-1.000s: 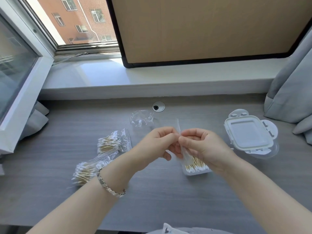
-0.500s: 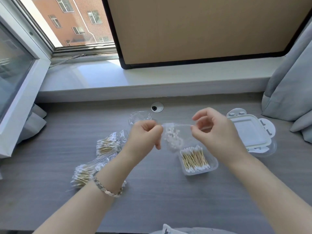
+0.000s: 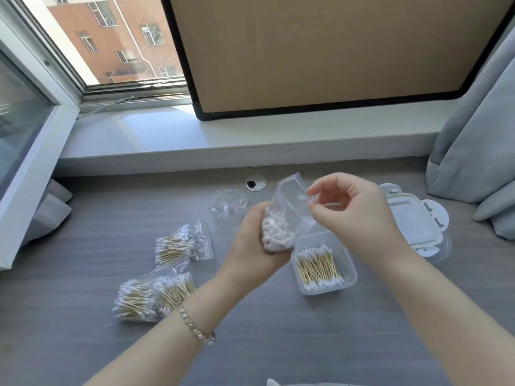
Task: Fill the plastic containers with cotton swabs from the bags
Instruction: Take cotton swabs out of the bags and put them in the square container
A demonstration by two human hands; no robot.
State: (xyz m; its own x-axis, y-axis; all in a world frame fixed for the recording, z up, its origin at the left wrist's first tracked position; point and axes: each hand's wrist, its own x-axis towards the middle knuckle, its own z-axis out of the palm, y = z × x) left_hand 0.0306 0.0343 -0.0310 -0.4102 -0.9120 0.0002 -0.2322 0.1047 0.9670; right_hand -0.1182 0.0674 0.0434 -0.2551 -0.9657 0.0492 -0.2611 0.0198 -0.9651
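My left hand [image 3: 252, 243] grips a clear bag of cotton swabs [image 3: 281, 227] upright, white tips facing me, just above and left of the open plastic container [image 3: 347, 282]. That container holds a layer of swabs [image 3: 317, 267] lying flat. My right hand [image 3: 354, 215] pinches the bag's open top edge. Three full swab bags lie on the desk at left: one [image 3: 178, 246] farther back, two [image 3: 133, 300] [image 3: 174, 292] nearer me.
A white clip-lock lid [image 3: 409, 221] rests on another clear container at right. An empty crumpled bag [image 3: 227, 206] lies behind my hands, near a cable grommet [image 3: 255, 183]. Grey curtain [image 3: 473, 151] hangs at right; a window sill runs along the desk's back.
The bag's top was pulled open between both hands. My left hand then shifted down to grip the bag's body and turned it upright; my right hand keeps the top edge.
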